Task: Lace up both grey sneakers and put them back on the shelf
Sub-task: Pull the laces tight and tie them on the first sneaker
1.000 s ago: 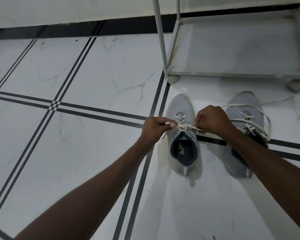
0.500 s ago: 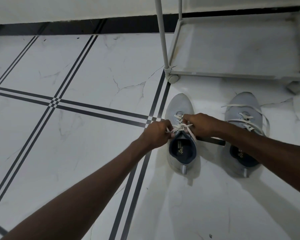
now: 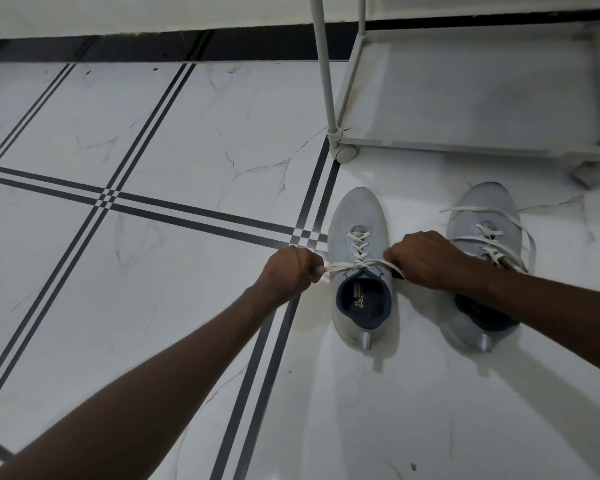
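Note:
Two grey sneakers stand side by side on the floor, toes pointing at the shelf. The left sneaker (image 3: 359, 216) has its white lace (image 3: 359, 263) threaded up the eyelets and stretched sideways across the tongue. My left hand (image 3: 293, 271) is shut on the lace's left end, just left of the shoe. My right hand (image 3: 421, 259) is shut on the right end, between the two shoes. The right sneaker (image 3: 482, 209) has loose laces looping over its top; my right forearm hides its collar.
A pale metal-framed shelf (image 3: 465, 147) stands just beyond the shoes, with its bottom tier bare and a foot at its near left corner (image 3: 343, 152). White marble-look floor tiles with dark stripes (image 3: 194, 223) spread to the left. A dark skirting runs along the back wall.
My hands were close together over the tongue half a second ago; they have now drawn apart sideways, pulling the lace ends taut across the left sneaker.

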Action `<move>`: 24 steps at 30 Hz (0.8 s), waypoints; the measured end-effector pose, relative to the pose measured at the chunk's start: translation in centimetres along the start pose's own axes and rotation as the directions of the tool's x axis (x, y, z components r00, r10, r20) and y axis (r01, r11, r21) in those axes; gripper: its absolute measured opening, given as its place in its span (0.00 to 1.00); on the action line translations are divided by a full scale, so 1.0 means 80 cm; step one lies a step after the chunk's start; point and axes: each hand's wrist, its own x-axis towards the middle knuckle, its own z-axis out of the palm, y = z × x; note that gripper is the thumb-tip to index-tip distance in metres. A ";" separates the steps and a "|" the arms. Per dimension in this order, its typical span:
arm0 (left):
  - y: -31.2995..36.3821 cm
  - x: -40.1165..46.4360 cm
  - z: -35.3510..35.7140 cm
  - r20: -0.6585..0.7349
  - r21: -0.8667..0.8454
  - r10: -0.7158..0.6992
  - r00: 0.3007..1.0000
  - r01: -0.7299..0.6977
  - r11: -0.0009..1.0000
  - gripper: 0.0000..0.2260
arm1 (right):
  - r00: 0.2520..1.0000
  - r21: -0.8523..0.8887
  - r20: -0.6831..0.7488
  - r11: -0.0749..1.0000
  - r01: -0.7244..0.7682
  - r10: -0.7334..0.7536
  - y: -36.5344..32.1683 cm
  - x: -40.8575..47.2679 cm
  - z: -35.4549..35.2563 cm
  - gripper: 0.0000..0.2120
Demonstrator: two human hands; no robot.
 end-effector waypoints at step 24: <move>0.047 0.000 0.025 -0.136 0.104 0.009 0.991 0.006 0.995 0.17 | 0.999 0.236 -0.039 0.972 0.004 0.005 -0.029 -0.005 -0.006 0.07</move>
